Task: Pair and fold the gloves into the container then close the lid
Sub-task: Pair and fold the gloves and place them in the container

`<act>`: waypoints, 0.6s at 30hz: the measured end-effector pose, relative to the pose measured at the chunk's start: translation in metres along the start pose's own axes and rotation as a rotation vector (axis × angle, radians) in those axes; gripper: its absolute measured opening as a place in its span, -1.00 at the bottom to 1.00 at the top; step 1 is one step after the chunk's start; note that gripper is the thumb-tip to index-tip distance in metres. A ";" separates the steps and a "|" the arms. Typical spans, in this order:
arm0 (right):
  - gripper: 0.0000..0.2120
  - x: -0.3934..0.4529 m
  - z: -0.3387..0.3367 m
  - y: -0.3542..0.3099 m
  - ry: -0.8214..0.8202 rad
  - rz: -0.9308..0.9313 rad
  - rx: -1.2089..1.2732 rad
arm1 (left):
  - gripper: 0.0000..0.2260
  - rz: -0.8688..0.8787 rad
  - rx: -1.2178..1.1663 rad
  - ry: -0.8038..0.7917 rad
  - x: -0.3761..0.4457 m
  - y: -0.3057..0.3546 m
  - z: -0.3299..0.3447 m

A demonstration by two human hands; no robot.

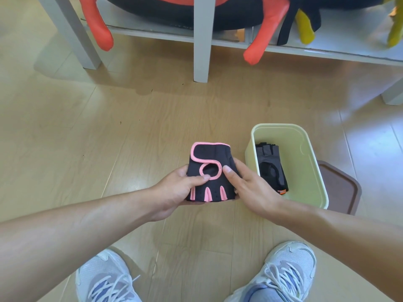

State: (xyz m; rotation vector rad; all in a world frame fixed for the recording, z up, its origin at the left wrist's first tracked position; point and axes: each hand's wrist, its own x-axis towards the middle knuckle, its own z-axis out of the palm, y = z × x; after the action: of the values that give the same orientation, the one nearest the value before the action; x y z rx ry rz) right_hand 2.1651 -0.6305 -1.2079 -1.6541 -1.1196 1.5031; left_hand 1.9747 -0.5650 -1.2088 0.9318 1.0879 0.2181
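Black fingerless gloves with pink trim (pixel 211 158) are held flat above the wooden floor, finger ends toward me. My left hand (pixel 174 192) grips their left side with the thumb on top. My right hand (pixel 250 188) grips the right side, thumb beside the pink-rimmed hole. Just to the right stands a pale green container (pixel 314 171), open. A grey and black glove pair (pixel 271 168) lies inside it on the left. A brown lid (pixel 340 188) lies flat on the floor under and behind the container's right side.
White shelf legs (pixel 201 40) stand ahead, with a low shelf holding black, red and yellow stuffed shapes (pixel 268 29). My two white sneakers (pixel 283 275) are at the bottom of the view on the wooden floor (pixel 87 127).
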 end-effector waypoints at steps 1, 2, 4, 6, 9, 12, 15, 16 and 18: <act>-0.64 0.001 0.000 0.001 -0.011 0.001 -0.032 | -0.75 0.015 0.041 -0.012 -0.001 0.000 0.000; -0.63 0.001 0.000 -0.001 -0.016 0.018 -0.053 | -0.75 0.023 0.075 -0.035 -0.002 0.001 0.000; -0.69 0.000 0.003 -0.008 -0.019 0.072 0.021 | -0.73 0.031 0.120 -0.081 -0.004 0.000 0.001; -0.70 0.001 0.003 -0.011 -0.025 0.106 0.131 | -0.71 0.040 0.139 -0.092 -0.005 -0.002 0.002; -0.63 0.002 0.001 -0.010 -0.020 0.104 0.205 | -0.73 0.058 0.176 -0.043 -0.003 -0.003 0.005; -0.72 0.001 -0.002 -0.008 -0.006 0.062 0.229 | -0.77 0.058 0.230 -0.026 -0.002 0.000 0.007; -0.62 -0.002 -0.004 -0.008 0.051 0.095 0.245 | -0.79 0.056 0.322 -0.071 -0.005 0.002 0.009; -0.61 -0.004 -0.004 -0.008 0.061 0.095 0.224 | -0.79 0.055 0.342 -0.082 -0.006 0.002 0.011; -0.67 -0.006 -0.006 -0.008 0.092 0.057 0.151 | -0.77 0.048 0.354 -0.088 -0.007 0.001 0.015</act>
State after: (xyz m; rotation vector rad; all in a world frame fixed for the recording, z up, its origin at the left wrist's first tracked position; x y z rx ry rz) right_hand 2.1701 -0.6318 -1.1974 -1.6454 -0.8940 1.4924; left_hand 1.9840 -0.5761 -1.2016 1.2727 1.0415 0.0219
